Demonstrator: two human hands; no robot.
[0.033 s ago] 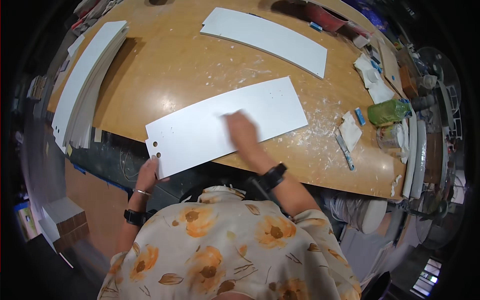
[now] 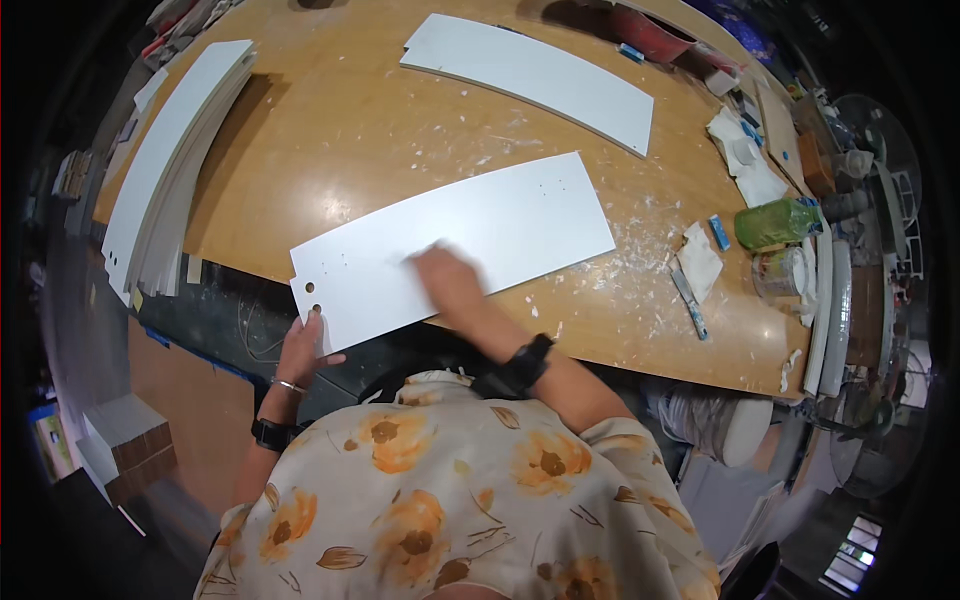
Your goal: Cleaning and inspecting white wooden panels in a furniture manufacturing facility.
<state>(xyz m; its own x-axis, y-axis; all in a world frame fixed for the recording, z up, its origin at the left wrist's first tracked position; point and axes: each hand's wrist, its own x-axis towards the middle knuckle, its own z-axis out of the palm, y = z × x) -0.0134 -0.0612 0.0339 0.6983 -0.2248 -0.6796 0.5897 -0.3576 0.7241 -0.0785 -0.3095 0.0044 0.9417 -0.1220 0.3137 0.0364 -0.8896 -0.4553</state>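
Note:
A long white panel (image 2: 500,235) lies at a slant across the table's near edge, its left end jutting past it. Two larger holes and several small ones show at that end, with more small holes at the far right. My left hand (image 2: 303,345) grips the left end beside the larger holes, thumb on top and fingers at the edge. Over the middle of the panel is my right hand (image 2: 450,288), its fingers smeared by motion. Whether it holds anything I cannot make out.
A stack of white panels (image 2: 165,150) stands at the left, and another panel (image 2: 530,75) lies at the back. To the right are a putty knife (image 2: 690,303), a white cloth (image 2: 700,262), a green bottle (image 2: 775,225) and a clear tub (image 2: 778,270). White specks dot the wooden table (image 2: 300,140).
My right hand has moved left and slightly nearer over the panel. My left hand still grips the same end, and the panel has barely shifted.

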